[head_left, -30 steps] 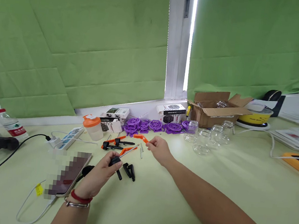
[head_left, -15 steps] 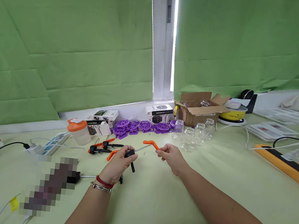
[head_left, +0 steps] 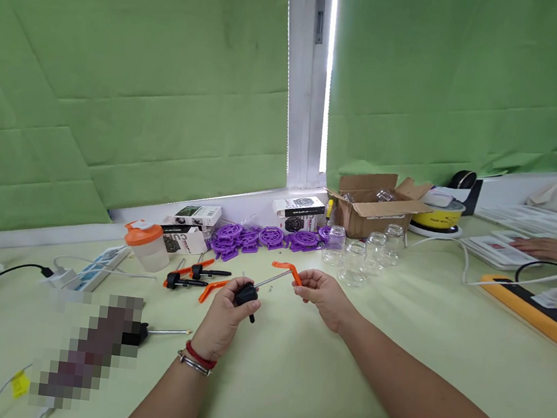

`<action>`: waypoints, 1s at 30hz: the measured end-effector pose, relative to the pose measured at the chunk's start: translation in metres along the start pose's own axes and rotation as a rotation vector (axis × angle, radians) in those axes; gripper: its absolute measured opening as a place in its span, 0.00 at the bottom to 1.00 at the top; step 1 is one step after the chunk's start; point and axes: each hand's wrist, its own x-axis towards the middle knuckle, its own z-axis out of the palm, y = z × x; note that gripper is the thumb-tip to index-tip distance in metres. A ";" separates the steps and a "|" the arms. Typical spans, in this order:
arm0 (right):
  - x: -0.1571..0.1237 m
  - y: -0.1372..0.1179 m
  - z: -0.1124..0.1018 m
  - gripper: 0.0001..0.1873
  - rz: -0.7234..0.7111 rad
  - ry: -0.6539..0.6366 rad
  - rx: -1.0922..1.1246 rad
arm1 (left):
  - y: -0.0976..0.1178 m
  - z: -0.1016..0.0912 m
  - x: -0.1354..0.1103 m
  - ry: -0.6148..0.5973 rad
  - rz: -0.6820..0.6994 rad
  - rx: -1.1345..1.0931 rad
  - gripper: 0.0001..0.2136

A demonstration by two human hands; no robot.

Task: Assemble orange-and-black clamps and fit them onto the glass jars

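My left hand [head_left: 229,314] is closed around a black plastic piece [head_left: 247,293] with a thin metal rod [head_left: 273,278] sticking out to the upper right. Between its fingertips my right hand [head_left: 322,298] pinches the lower end of a bent orange crank handle [head_left: 288,266]. The rod's far end meets the orange handle near its bend; how they join is too small to tell. Left of my hands lie another orange crank handle [head_left: 211,289] and black pieces [head_left: 187,282] with rods and orange handles. A tiny metal part [head_left: 270,289] rests on the table beyond the rod.
Purple plastic discs [head_left: 271,237] line the back, beside printed boxes [head_left: 196,226]. Glass jars [head_left: 353,264] stand before a cardboard box [head_left: 383,211]. A screwdriver shaft [head_left: 168,332], shaker cup [head_left: 146,244] and power strip [head_left: 103,268] are left. Another person's hand [head_left: 538,247] is far right.
Both hands have shifted slightly right with their pieces, and the black piece has turned a little in my left hand. Another person's hand has come into view at the right.
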 end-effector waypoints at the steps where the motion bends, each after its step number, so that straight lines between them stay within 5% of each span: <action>1: 0.000 -0.001 0.000 0.19 -0.002 -0.007 0.010 | 0.000 0.000 0.000 0.007 0.007 -0.005 0.20; 10: -0.005 -0.008 0.005 0.18 0.018 -0.041 0.021 | 0.004 0.003 -0.003 0.045 0.033 0.130 0.18; 20: -0.009 -0.003 0.014 0.19 0.030 -0.174 0.071 | 0.007 0.018 -0.012 -0.057 0.064 0.161 0.19; 30: -0.018 -0.004 0.023 0.19 0.094 -0.168 0.102 | 0.006 0.023 -0.018 -0.149 0.083 0.118 0.20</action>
